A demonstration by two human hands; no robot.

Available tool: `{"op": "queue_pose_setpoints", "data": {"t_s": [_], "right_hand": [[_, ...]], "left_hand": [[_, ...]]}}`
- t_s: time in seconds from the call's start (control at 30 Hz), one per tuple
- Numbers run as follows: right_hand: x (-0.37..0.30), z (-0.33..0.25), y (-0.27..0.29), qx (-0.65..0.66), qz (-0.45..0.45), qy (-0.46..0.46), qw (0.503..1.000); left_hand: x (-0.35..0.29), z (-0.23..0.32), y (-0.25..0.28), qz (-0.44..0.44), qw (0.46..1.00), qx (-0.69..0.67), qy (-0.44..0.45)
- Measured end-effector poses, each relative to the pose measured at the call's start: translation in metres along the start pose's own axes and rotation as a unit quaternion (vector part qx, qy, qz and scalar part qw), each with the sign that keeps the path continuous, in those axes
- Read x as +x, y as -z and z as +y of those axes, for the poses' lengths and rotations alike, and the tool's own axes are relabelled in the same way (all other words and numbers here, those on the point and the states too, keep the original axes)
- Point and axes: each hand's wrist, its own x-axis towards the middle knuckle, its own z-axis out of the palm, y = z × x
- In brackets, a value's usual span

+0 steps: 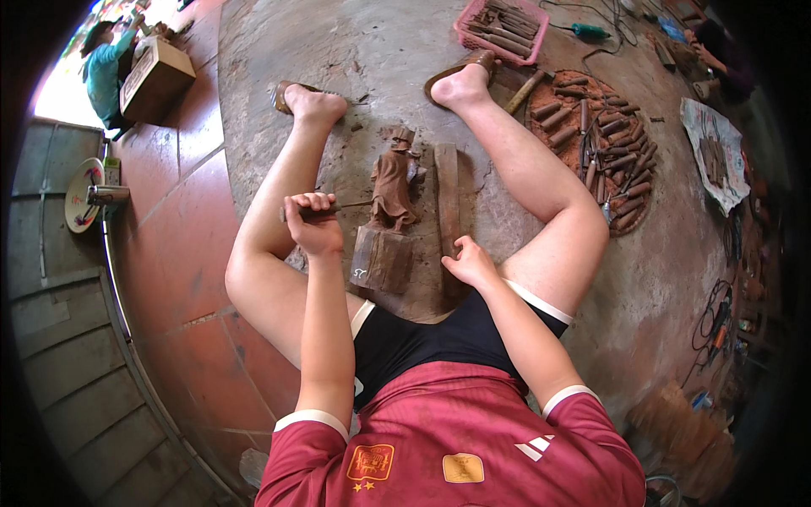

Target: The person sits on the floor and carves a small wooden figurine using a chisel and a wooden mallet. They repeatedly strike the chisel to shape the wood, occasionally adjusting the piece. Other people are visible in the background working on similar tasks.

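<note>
A reddish-brown carved wooden figure (393,184) in a robe and a flat-topped hat lies between my legs, its rough block base (380,258) toward me. My left hand (316,228) is wrapped round the dark handle of a carving chisel (351,204). The thin shaft points right, its tip by the figure's robe. To the figure's right lies a long wooden bar (447,190). My right hand (473,264) is beside that bar's near end, fingers loosely bent and apart, with nothing visible in them. Whether it touches the bar I cannot tell.
On the right is a round tray (646,215) of many wooden-handled tools, with a hammer (528,91) near it. A pink basket (534,52) holds more tools. Far left, another person (103,72) works by a wooden box (159,80). A fan (84,196) stands at left.
</note>
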Motion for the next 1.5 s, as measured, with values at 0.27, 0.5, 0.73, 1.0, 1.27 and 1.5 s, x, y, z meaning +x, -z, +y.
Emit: {"op": "queue_pose_setpoints", "data": {"t_s": [0.27, 0.5, 0.73, 1.0, 1.27, 1.5], "right_hand": [[0.004, -0.025, 0.006, -0.102, -0.012, -0.077, 0.992], [0.011, -0.016, -0.003, -0.115, -0.008, -0.07, 0.991], [0.009, -0.021, 0.004, -0.119, -0.032, -0.081, 0.989], [0.018, -0.013, -0.003, -0.052, -0.014, -0.076, 0.996], [0.029, 0.01, -0.021, 0.391, -0.042, -0.009, 0.919], [0.0, -0.002, 0.017, 0.388, 0.0, -0.012, 0.921]], "left_hand": [[-0.032, -0.027, -0.016, -0.112, 0.964, 0.237, -0.033], [-0.041, -0.045, -0.018, -0.164, 0.904, 0.392, 0.049], [-0.044, -0.037, -0.02, -0.179, 0.894, 0.409, 0.037], [-0.048, -0.032, -0.027, -0.178, 0.894, 0.411, 0.003], [-0.039, -0.043, -0.019, -0.189, 0.88, 0.436, 0.005], [-0.036, -0.05, -0.023, -0.192, 0.863, 0.466, -0.012]]}}
